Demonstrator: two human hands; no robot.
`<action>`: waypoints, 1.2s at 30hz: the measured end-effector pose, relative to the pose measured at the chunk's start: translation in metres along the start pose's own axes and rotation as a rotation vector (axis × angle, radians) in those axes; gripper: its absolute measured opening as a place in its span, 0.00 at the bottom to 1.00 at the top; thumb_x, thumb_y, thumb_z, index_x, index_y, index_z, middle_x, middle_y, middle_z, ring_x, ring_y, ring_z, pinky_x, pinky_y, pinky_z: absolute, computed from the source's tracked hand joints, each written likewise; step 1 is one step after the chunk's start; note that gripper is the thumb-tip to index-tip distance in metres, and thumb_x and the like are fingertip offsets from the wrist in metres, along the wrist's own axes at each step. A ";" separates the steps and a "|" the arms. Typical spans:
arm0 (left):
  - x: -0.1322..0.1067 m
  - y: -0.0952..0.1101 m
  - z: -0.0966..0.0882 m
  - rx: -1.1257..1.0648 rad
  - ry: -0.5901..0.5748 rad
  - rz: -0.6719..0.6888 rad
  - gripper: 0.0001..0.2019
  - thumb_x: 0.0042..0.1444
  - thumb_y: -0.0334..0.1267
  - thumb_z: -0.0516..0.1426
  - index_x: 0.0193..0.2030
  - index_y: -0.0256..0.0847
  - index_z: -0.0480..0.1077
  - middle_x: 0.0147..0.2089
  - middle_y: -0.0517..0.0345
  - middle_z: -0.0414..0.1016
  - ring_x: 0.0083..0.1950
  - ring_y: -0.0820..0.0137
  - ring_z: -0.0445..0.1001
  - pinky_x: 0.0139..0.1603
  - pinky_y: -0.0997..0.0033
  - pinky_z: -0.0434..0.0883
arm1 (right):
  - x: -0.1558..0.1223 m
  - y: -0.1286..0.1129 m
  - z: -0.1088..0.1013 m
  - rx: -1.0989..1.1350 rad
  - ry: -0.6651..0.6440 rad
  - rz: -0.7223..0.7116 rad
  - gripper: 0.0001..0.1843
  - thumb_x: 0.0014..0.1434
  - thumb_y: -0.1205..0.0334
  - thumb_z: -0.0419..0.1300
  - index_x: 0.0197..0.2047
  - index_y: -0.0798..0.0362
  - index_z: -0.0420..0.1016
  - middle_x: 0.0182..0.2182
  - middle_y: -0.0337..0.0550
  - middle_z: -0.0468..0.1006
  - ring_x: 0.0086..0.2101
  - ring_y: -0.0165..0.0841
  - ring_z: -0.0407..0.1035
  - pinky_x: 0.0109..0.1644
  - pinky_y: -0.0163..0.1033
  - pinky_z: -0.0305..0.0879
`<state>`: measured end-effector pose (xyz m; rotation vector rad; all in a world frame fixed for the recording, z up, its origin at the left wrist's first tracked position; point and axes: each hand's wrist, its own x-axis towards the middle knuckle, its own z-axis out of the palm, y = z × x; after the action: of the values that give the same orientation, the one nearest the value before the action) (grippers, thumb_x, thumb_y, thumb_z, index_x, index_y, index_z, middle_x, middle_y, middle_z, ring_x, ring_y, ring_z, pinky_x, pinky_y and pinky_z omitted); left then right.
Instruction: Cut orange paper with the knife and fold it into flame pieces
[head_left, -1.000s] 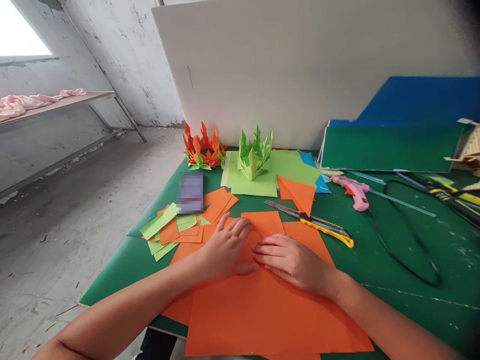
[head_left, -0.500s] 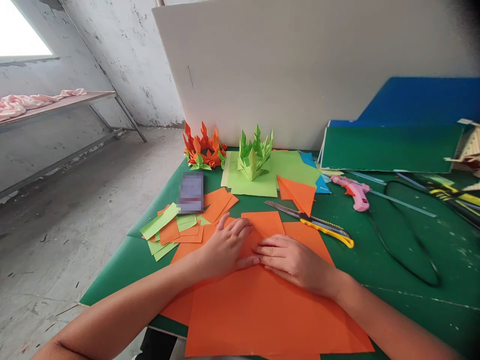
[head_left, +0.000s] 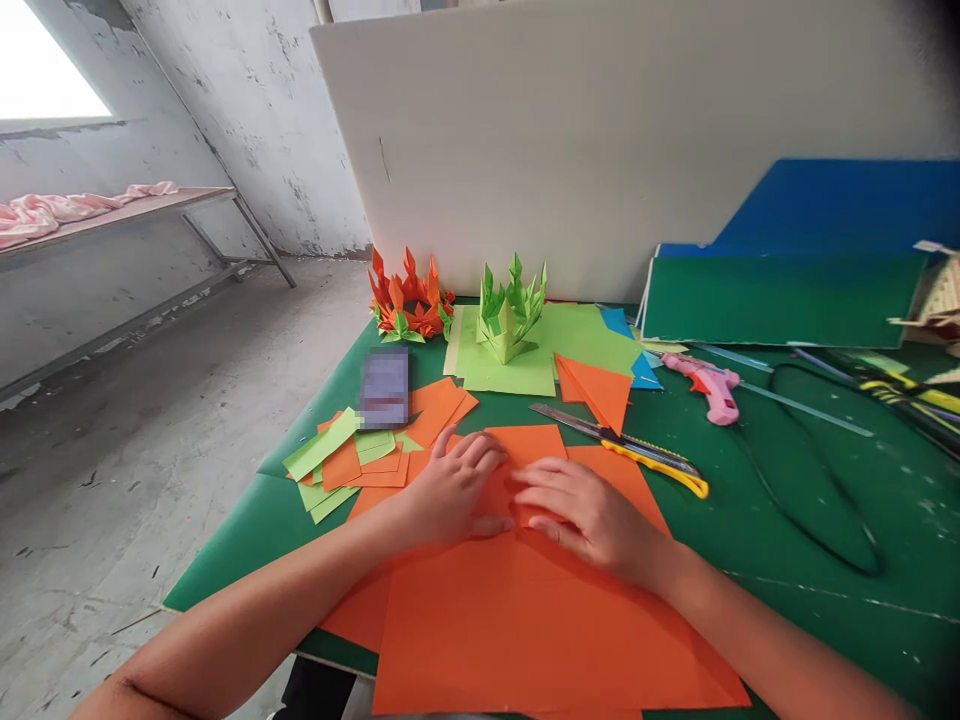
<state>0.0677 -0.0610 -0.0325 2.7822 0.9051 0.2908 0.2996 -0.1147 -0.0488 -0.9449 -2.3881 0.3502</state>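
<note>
Left of the green paper crown, an orange paper crown is standing, both looking complete. In front of the green paper crown, left hand and right hand are resting slightly apart, fingers parted, over flat, seemingly unshaped orange paper; any piece between them is blending in. Rightward of the green paper crown, a folded orange triangle is lying.

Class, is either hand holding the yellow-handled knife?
No, the knife lies on the green table, apart from the left hand and right hand.
</note>
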 end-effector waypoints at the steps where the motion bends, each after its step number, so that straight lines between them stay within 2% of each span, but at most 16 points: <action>1: 0.000 0.000 0.000 0.005 0.002 0.004 0.29 0.55 0.56 0.59 0.59 0.41 0.64 0.57 0.47 0.70 0.62 0.54 0.66 0.70 0.45 0.47 | 0.000 0.000 0.000 -0.019 0.003 0.040 0.14 0.68 0.55 0.53 0.50 0.51 0.74 0.56 0.51 0.75 0.56 0.41 0.66 0.59 0.50 0.67; 4: 0.001 0.000 0.000 0.019 -0.001 0.009 0.30 0.55 0.56 0.59 0.60 0.42 0.64 0.58 0.47 0.70 0.63 0.53 0.65 0.70 0.44 0.46 | 0.001 0.002 0.001 -0.074 -0.035 0.098 0.18 0.66 0.47 0.54 0.49 0.52 0.70 0.58 0.53 0.72 0.58 0.44 0.64 0.59 0.52 0.66; 9: 0.001 0.002 -0.003 0.020 -0.011 0.000 0.29 0.54 0.54 0.61 0.58 0.42 0.65 0.56 0.48 0.70 0.61 0.53 0.66 0.69 0.41 0.44 | 0.001 0.000 0.002 -0.088 -0.050 0.099 0.20 0.64 0.43 0.55 0.47 0.52 0.68 0.56 0.56 0.73 0.57 0.48 0.64 0.57 0.53 0.65; 11: 0.002 0.003 -0.004 0.017 -0.019 -0.008 0.28 0.53 0.54 0.61 0.57 0.41 0.65 0.56 0.48 0.71 0.61 0.53 0.66 0.69 0.40 0.43 | 0.002 -0.001 -0.002 -0.061 -0.022 0.098 0.23 0.64 0.40 0.53 0.44 0.53 0.69 0.50 0.56 0.75 0.52 0.47 0.67 0.54 0.51 0.66; 13: 0.002 0.003 -0.005 0.015 -0.027 -0.019 0.28 0.53 0.54 0.61 0.56 0.40 0.66 0.55 0.48 0.70 0.61 0.53 0.65 0.69 0.39 0.43 | 0.002 0.000 -0.006 -0.029 0.008 0.097 0.26 0.65 0.37 0.49 0.39 0.53 0.69 0.39 0.52 0.77 0.44 0.44 0.69 0.47 0.47 0.67; 16: 0.002 0.003 -0.004 0.022 -0.027 -0.028 0.29 0.52 0.56 0.61 0.55 0.40 0.66 0.55 0.47 0.71 0.61 0.52 0.65 0.69 0.38 0.42 | -0.001 0.002 -0.014 -0.010 0.037 0.086 0.25 0.69 0.43 0.45 0.31 0.51 0.68 0.26 0.44 0.72 0.33 0.38 0.68 0.39 0.43 0.64; 20: 0.002 0.001 -0.002 0.028 -0.025 -0.023 0.30 0.52 0.57 0.61 0.56 0.41 0.66 0.55 0.47 0.70 0.61 0.52 0.64 0.70 0.38 0.41 | -0.004 0.008 -0.016 -0.028 0.090 0.092 0.24 0.71 0.57 0.44 0.23 0.50 0.62 0.20 0.40 0.66 0.26 0.34 0.63 0.34 0.40 0.57; 26: 0.002 0.000 -0.002 0.065 -0.022 0.000 0.32 0.54 0.58 0.60 0.63 0.48 0.64 0.55 0.51 0.70 0.62 0.54 0.63 0.71 0.41 0.37 | -0.002 0.014 -0.006 -0.014 0.091 0.144 0.19 0.70 0.59 0.49 0.26 0.51 0.64 0.22 0.40 0.68 0.27 0.33 0.62 0.32 0.39 0.56; 30: 0.002 0.002 -0.003 0.098 -0.022 -0.002 0.32 0.53 0.58 0.60 0.63 0.50 0.65 0.55 0.53 0.70 0.62 0.53 0.62 0.71 0.40 0.37 | -0.002 0.012 -0.003 0.023 0.016 0.181 0.07 0.68 0.63 0.53 0.37 0.51 0.69 0.30 0.42 0.74 0.33 0.35 0.66 0.36 0.39 0.60; 32: 0.002 0.004 -0.002 0.129 -0.001 -0.028 0.35 0.51 0.60 0.60 0.63 0.48 0.65 0.54 0.52 0.70 0.62 0.51 0.62 0.71 0.40 0.37 | -0.002 0.011 -0.004 0.024 -0.021 0.192 0.06 0.68 0.66 0.53 0.41 0.51 0.71 0.33 0.42 0.76 0.36 0.36 0.67 0.38 0.40 0.62; 36: 0.002 0.001 0.000 0.185 0.056 -0.075 0.42 0.47 0.68 0.59 0.62 0.41 0.67 0.55 0.48 0.70 0.63 0.48 0.61 0.72 0.40 0.34 | -0.002 0.009 -0.005 -0.014 -0.058 0.188 0.08 0.67 0.66 0.53 0.45 0.51 0.73 0.34 0.44 0.77 0.37 0.37 0.68 0.38 0.41 0.63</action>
<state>0.0699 -0.0613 -0.0323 2.9113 1.0991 0.2875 0.3086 -0.1096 -0.0496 -1.1847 -2.3623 0.4368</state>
